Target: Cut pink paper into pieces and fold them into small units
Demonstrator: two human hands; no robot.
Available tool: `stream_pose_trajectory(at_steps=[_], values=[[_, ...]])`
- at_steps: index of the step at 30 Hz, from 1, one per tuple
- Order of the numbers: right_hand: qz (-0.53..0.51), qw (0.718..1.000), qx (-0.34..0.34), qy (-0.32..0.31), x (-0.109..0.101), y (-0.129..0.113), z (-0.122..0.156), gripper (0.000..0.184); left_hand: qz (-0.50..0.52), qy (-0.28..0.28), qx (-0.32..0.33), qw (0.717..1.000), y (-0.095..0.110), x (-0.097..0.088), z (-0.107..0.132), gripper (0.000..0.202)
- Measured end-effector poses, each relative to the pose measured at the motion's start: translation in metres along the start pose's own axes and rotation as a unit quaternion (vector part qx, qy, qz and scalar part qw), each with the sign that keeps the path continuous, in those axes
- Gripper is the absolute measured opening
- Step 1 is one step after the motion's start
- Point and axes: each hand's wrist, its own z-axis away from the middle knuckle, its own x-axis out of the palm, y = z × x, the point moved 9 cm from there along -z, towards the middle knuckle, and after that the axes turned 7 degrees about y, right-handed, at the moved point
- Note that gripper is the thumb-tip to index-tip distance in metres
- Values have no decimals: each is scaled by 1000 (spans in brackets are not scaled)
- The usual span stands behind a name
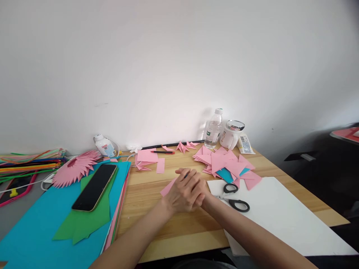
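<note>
My left hand (183, 192) lies flat with its fingers stretched out, on top of my right hand (204, 197), near the middle of the wooden table (174, 228). Both rest on a pink paper strip (167, 188) that sticks out to the left beneath them. The right hand's fingers are mostly covered by the left hand. A speck of blue shows between the fingers; I cannot make out what it is. Black-handled scissors (235, 198) lie just right of the hands on a white sheet (283, 215).
A pile of folded pink pieces (224, 160), a water bottle (213, 129) and a white mug (230, 136) stand at the back right. On the left, a phone (94, 186) rests on green paper (84, 222) over blue sheets (33, 231), next to a pink paper flower (74, 168).
</note>
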Motion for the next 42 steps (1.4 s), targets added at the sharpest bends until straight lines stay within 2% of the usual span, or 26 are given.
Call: stream_pose_trajectory(at_steps=[1, 2, 3, 4, 5, 6, 8, 10, 12, 15, 18, 20, 23, 28, 29, 30, 33, 35, 38, 42], values=[[31, 998, 24, -51, 5, 4, -7, 28, 3, -6, -14, 1000, -9, -3, 7, 35], [48, 995, 38, -79, 6, 5, -13, 26, 7, -8, -55, 998, -25, -9, 16, 35], [68, 990, 53, -113, 9, 6, -17, 24, -5, -4, -131, 991, -49, -16, 27, 31], [88, 986, 56, -128, 10, 5, -19, 22, -42, -5, -233, 972, -79, -24, 43, 25], [122, 979, 55, -152, 13, 3, -18, 20, -86, -20, -333, 939, -107, -31, 61, 21], [167, 969, 41, -178, 17, 1, -15, 18, -103, -30, -373, 922, -125, -36, 74, 19], [263, 936, -27, -230, 31, -7, -3, 15, -113, -47, -407, 905, -148, -41, 90, 16], [328, 897, -122, -270, 47, -15, 14, 11, -103, -77, -418, 899, -160, -36, 99, 14], [374, 860, -185, -294, 59, -15, 29, 10, -86, -110, -416, 898, -162, -25, 103, 14], [416, 818, -211, -337, 68, -6, 44, 14, -67, -145, -415, 895, -159, -8, 110, 25], [373, 804, -233, -400, 72, -6, 55, 10, -58, -163, -425, 889, -160, 1, 118, 25], [334, 814, -236, -412, 69, -9, 54, 17, -57, -163, -434, 884, -162, 2, 123, 23], [324, 839, -223, -376, 58, -8, 43, 18, -54, -152, -443, 882, -163, 1, 127, 26], [382, 832, -228, -332, 52, 1, 33, 8, -43, -122, -440, 888, -161, -1, 122, 22], [380, 838, -217, -326, 52, 2, 30, 8, -41, -117, -438, 890, -160, -2, 121, 20], [366, 853, -194, -318, 51, 4, 26, 9, -39, -111, -437, 892, -160, -2, 119, 19], [234, 935, -65, -259, 41, 11, 2, 16, -39, -95, -432, 896, -159, -4, 117, 16], [149, 966, 3, -211, 35, 16, -14, 19, -42, -86, -431, 897, -159, -6, 117, 15], [104, 979, 37, -170, 30, 24, -31, 17, -42, -78, -428, 899, -159, -8, 117, 15], [50, 981, 87, -168, 32, 36, -37, 9, -43, -74, -425, 901, -156, -8, 116, 15]])
